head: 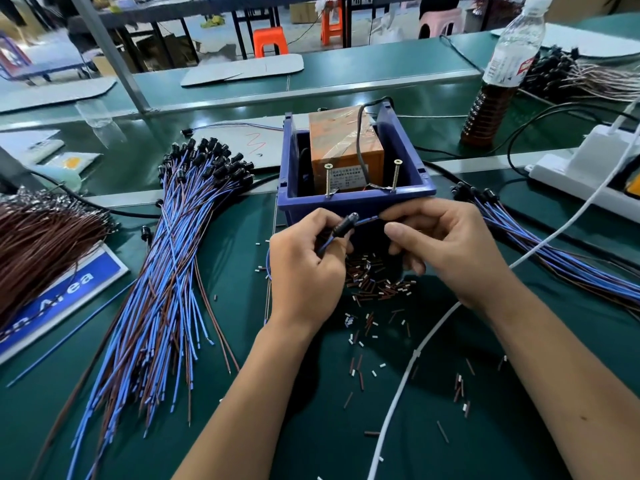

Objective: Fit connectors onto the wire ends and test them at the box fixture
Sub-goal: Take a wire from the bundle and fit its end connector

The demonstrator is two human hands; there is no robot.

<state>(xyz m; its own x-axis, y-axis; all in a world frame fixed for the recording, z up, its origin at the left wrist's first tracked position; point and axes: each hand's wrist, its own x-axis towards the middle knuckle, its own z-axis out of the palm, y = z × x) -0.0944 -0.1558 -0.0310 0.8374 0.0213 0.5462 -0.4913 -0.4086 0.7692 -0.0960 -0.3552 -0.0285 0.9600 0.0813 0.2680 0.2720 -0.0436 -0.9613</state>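
Directly before the front wall of the blue bin (353, 202), mid-bench, the left hand (304, 268) grips a black connector (343, 228) while the right hand (446, 251) pinches its blue wire (369, 220), probably to seat or check the fit. Inside the bin sits an orange box (346, 147); two upright screws (327, 180) on its front rim likely serve as test contacts.

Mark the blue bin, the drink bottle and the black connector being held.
blue bin (353, 202): head view, front rim.
drink bottle (491, 109): head view, dark lower body.
black connector (343, 228): head view, barrel, between both hands.
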